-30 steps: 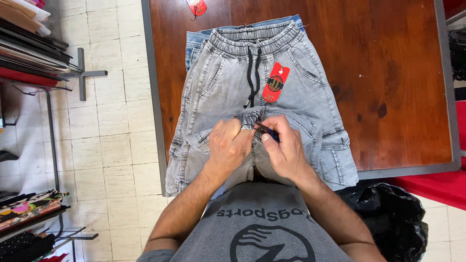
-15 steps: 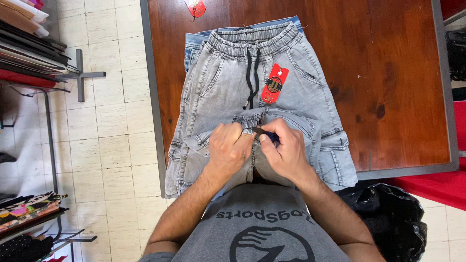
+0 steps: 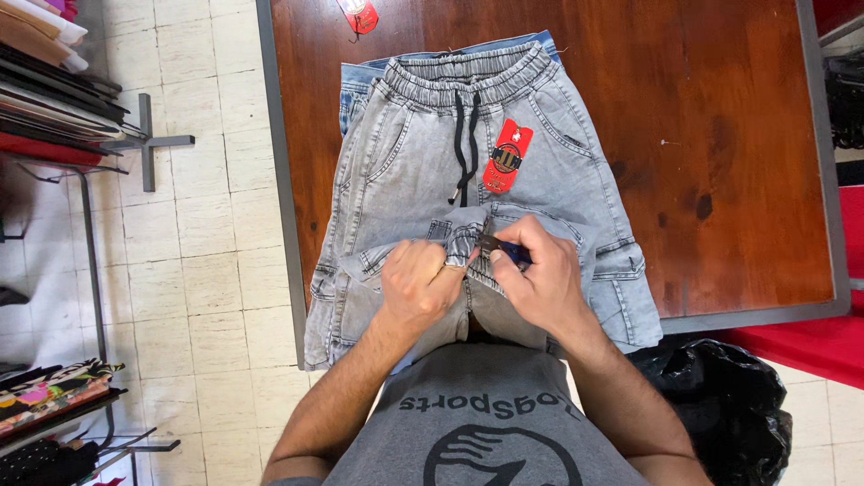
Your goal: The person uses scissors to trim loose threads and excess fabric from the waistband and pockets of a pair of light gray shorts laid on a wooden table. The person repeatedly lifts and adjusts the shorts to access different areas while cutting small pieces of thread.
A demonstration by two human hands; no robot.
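You had both hands together at the folded hem of the grey jeans (image 3: 423, 171) on the worktop (image 3: 720, 135), left hand (image 3: 418, 288) pinching cloth, right hand (image 3: 535, 279) gripping a small blue-handled tool (image 3: 502, 247); keeping that fold taut was wise.

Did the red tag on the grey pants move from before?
No. The red tag sits at the same spot beside the black drawstring, on the grey pants.

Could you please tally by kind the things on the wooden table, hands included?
Hands: 2, left hand and right hand
Denim garments: 2, grey jeans over blue jeans
Red hang tags: 2, tag on the jeans and loose tag
Blue-handled tool: 1
Total: 7
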